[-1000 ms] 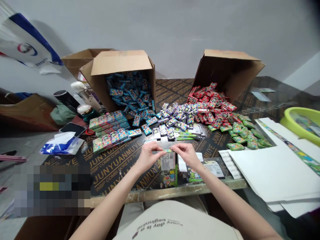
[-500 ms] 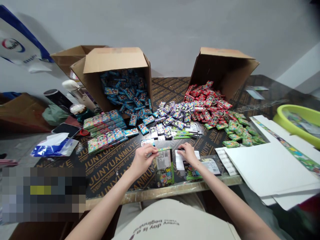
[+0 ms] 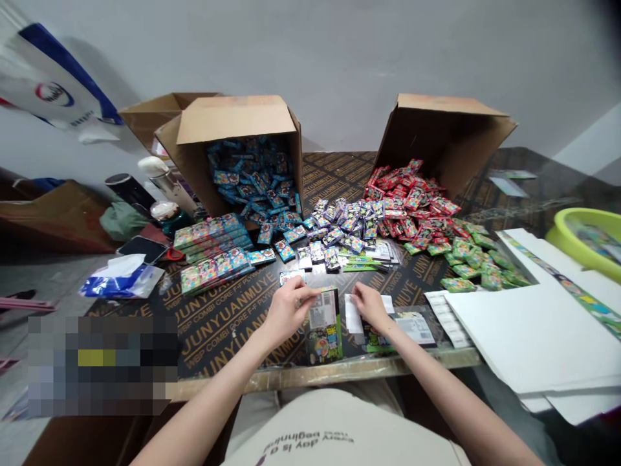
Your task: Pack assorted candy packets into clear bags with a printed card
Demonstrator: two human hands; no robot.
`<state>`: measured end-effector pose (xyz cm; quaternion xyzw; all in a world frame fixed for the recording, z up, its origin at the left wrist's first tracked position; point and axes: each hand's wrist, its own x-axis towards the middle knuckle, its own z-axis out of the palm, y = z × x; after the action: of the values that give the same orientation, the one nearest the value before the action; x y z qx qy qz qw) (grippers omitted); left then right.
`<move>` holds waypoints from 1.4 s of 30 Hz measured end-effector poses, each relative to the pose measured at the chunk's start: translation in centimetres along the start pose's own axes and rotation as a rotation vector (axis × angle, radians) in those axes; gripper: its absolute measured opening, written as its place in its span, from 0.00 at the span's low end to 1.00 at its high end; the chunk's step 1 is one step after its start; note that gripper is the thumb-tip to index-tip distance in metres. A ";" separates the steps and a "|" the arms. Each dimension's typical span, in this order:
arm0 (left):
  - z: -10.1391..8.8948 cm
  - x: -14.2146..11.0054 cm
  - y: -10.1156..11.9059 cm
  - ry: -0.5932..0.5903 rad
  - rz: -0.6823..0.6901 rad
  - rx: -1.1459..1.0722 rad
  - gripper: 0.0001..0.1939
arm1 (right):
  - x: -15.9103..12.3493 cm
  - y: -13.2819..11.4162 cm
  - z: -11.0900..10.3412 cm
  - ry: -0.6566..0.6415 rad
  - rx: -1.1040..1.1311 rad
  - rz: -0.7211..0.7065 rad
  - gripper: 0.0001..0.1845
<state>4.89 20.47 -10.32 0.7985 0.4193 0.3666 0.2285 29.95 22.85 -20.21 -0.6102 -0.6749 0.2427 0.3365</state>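
My left hand is closed at the top edge of a flat black-and-green printed packet, which lies near the table's front edge. A pale printed panel shows on the packet's upper half. Just to the right, my right hand has its fingers curled on a white paper slip. Under my right forearm lies a second black-and-green packet, partly hidden. Beyond my hands are small purple-and-white sachets in a heap and a few flat green-edged packets.
Blue sachets spill from a cardboard box at back left. Red sachets lie before another box, with green sachets nearer. Stacked colourful packs stand left; white cardboard sheets and a yellow-green basin are right.
The whole view has shifted slightly to the right. My left fingers have slid a little along the packet's top edge; my right hand stays at the white slip.
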 end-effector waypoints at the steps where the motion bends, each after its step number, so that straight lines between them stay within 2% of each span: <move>1: 0.1 0.0 0.1 0.028 -0.023 -0.035 0.09 | 0.5 -0.4 -0.5 -0.017 0.041 0.017 0.05; 3: 0.4 0.1 0.1 0.099 -0.065 -0.104 0.07 | 1.5 -1.8 -1.8 -0.047 0.122 0.035 0.07; 6: 0.7 0.1 0.2 0.191 -0.098 -0.180 0.03 | 2.5 -6.1 -3.6 -0.114 0.304 -0.001 0.10; 8: 0.7 0.2 0.4 0.215 -0.109 -0.212 0.04 | 2.8 -9.6 -4.3 -0.238 0.490 -0.043 0.11; 10: 0.5 0.2 0.6 0.215 -0.108 -0.218 0.04 | 2.9 -12.4 -4.4 -0.400 0.573 -0.081 0.11; 12: 0.4 0.1 0.9 0.212 -0.093 -0.207 0.04 | 3.1 -14.0 -4.1 -0.532 0.553 -0.110 0.12; 14: 0.3 0.1 1.0 0.209 -0.071 -0.186 0.05 | 3.4 -14.3 -3.7 -0.609 0.523 -0.114 0.12; 19: 1.2 0.2 0.6 0.235 -0.083 -0.068 0.10 | 4.1 -13.1 -2.8 -0.647 0.506 -0.087 0.12; 22: 2.2 0.4 0.5 0.232 -0.074 0.065 0.10 | 4.2 -12.7 -1.7 -0.543 0.460 -0.083 0.10; 25: 2.6 0.4 0.6 0.146 -0.011 0.243 0.07 | 4.4 -11.8 -1.0 -0.404 0.431 -0.090 0.07; 28: 1.2 -0.3 0.0 0.089 -0.012 0.425 0.13 | 4.7 -9.4 -1.9 -0.206 0.293 -0.117 0.12; 31: -1.5 -1.7 -1.7 0.053 -0.159 0.608 0.16 | 4.4 -5.2 -4.4 0.007 -0.012 -0.064 0.10; 34: -3.3 -3.0 -3.7 -0.020 -0.208 0.855 0.18 | 3.0 -0.7 -6.2 0.041 -0.177 0.039 0.04; 36: -3.0 -3.5 -4.6 -0.131 -0.141 0.893 0.24 | 1.9 1.4 -6.4 0.015 -0.239 0.083 0.04; 38: -1.5 -3.4 -5.0 -0.319 -0.051 0.792 0.32 | 1.2 2.6 -5.8 -0.012 -0.279 0.094 0.04; 40: 0.4 -2.9 -5.2 -0.501 -0.013 0.663 0.36 | 0.8 3.1 -5.1 -0.032 -0.298 0.074 0.03; 42: 2.0 -2.3 -5.3 -0.594 -0.024 0.589 0.38 | 0.6 3.1 -4.7 -0.043 -0.303 0.038 0.03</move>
<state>2.91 21.32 -16.07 0.8957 0.4316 -0.0178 0.1057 35.45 23.48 -19.34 -0.6613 -0.6993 0.1573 0.2213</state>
